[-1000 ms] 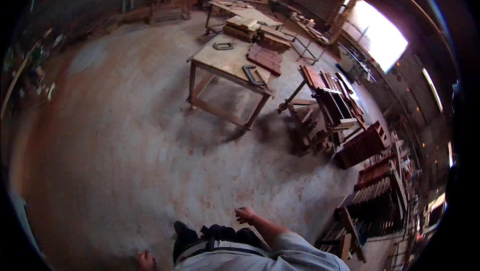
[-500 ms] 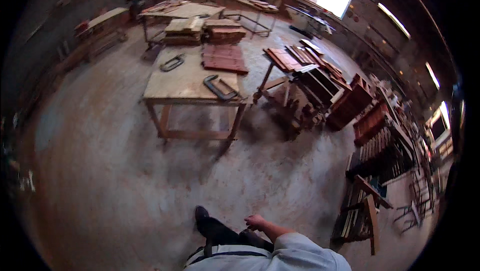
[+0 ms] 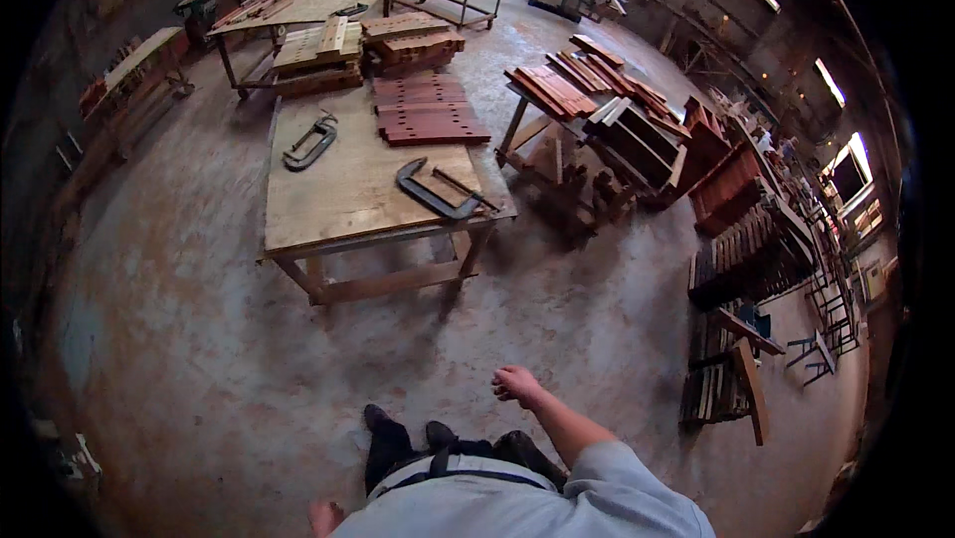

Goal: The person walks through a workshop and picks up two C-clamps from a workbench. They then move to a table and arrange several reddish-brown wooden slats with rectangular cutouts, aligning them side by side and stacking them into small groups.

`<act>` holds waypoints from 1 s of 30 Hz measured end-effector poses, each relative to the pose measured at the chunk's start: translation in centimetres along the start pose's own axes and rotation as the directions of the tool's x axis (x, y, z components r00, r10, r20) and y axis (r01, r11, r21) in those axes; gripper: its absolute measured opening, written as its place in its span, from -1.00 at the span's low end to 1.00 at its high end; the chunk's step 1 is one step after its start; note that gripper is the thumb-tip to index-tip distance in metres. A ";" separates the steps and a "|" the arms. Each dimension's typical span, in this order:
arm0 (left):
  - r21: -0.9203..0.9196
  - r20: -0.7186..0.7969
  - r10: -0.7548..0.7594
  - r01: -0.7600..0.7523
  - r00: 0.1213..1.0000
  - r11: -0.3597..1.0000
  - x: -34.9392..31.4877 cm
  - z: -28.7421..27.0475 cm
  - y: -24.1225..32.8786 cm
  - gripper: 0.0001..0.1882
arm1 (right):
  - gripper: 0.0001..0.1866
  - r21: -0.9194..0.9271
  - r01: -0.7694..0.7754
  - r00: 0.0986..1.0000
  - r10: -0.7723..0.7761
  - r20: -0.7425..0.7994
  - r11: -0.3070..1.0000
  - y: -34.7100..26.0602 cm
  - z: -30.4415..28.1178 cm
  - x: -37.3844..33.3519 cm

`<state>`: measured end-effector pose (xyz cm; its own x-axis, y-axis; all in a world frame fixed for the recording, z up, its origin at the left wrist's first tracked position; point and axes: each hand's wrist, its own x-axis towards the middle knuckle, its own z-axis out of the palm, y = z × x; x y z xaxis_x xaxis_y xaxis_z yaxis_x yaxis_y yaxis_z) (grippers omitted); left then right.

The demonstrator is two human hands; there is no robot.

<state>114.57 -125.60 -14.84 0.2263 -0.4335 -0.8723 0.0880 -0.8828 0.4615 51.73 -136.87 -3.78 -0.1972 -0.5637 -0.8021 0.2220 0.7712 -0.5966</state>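
Note:
My right hand (image 3: pixel 514 384) hangs out over the floor in front of my body, its fingers curled in, and nothing shows in it. Only part of my left hand (image 3: pixel 325 516) comes in at the lower edge beside my shirt; its fingers are not clear. Neither hand touches anything. Ahead stands a wooden worktable (image 3: pixel 343 205). On its pale top lie two C-clamps, one on the left (image 3: pixel 310 145) and a larger one (image 3: pixel 438 190) near the front right corner. Behind them sit a row of reddish boards with holes (image 3: pixel 428 108) and stacked pale boards (image 3: pixel 318 51).
To the right, a stand holds reddish boards (image 3: pixel 562 90) and a dark open wooden frame (image 3: pixel 637 145). Stacked slats (image 3: pixel 741 250) and a leaning plank (image 3: pixel 750 394) line the right side. A long bench (image 3: pixel 139 61) stands far left. Concrete floor (image 3: pixel 199 339) surrounds the table.
The worktable looks nearer and larger, and the view has shifted. My right hand has swung forward from my body. My left hand has come into view at the lower edge.

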 end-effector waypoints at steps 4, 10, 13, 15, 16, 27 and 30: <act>0.209 -0.001 0.285 -0.279 0.958 0.937 5.6 -0.4 12.5 -0.77 | -0.69 -0.022 -0.105 0.983 0.100 -0.153 0.994 -0.3 0.9 -0.7; 0.698 0.081 0.586 -0.465 0.806 0.544 0.9 9.9 35.2 -0.52 | -0.58 -0.185 0.055 0.953 -0.107 -0.283 0.981 -6.0 1.4 3.4; 0.715 0.168 0.795 -0.627 0.583 0.309 6.5 15.2 38.9 -0.42 | -0.55 -0.501 0.183 0.869 -0.378 -0.321 0.846 -11.9 0.3 7.3; 0.653 0.229 0.761 -0.675 0.607 0.343 2.9 22.1 44.8 -0.37 | -0.54 -0.586 0.250 0.789 -0.513 -0.338 0.771 -16.5 0.3 9.3; 0.638 0.246 0.758 -0.690 0.605 0.343 2.5 24.7 46.4 -0.35 | -0.53 -0.533 0.304 0.749 -0.544 -0.378 0.789 -19.5 0.6 10.4; 0.745 0.420 0.756 -0.666 0.503 0.030 7.3 41.7 67.3 -0.19 | -0.43 -0.901 0.214 0.584 -0.789 -0.191 0.376 -39.7 0.7 20.6; 0.737 0.433 0.792 -0.675 0.430 -0.036 10.7 44.3 72.6 -0.16 | -0.43 -0.892 0.110 0.718 -0.656 -0.234 0.439 -40.5 1.0 23.0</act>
<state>80.35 -202.36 2.19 -0.2531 -0.9642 -0.0795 -0.8708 0.1912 0.4529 39.12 -181.38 1.90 -0.5107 -0.8412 -0.1779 -0.7759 0.5400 -0.3262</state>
